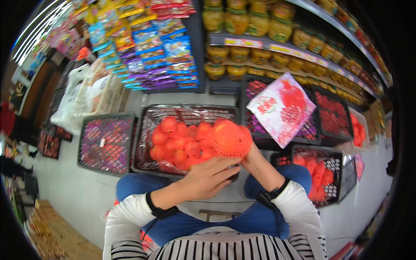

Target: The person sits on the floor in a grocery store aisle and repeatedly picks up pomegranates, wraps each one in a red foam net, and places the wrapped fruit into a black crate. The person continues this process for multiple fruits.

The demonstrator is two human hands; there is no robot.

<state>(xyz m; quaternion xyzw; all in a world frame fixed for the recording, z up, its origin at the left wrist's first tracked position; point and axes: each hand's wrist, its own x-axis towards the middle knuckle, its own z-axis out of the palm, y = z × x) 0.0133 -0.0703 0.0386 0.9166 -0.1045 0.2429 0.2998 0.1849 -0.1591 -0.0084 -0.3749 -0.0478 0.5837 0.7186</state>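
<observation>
A fruit in a red-orange foam net (231, 139) is held up by my right hand (248, 146), whose fingers are largely hidden behind it. My left hand (211, 177) lies just below the fruit, palm down with its fingers stretched towards the right wrist; whether it touches the fruit is unclear. Under and beyond the hands stands a dark plastic crate (188, 108), lined with clear film. In it sit several round fruits in orange foam nets (179, 143).
A lidded crate (107, 143) stands left. Stacked dark crates (282, 138) at right bear a pomegranate-printed sheet (286, 109); nearer is a crate of red nets (318, 175). Beyond are jar shelves (243, 39) and hanging snack packets (146, 48). Cardboard (61, 230) lies lower left.
</observation>
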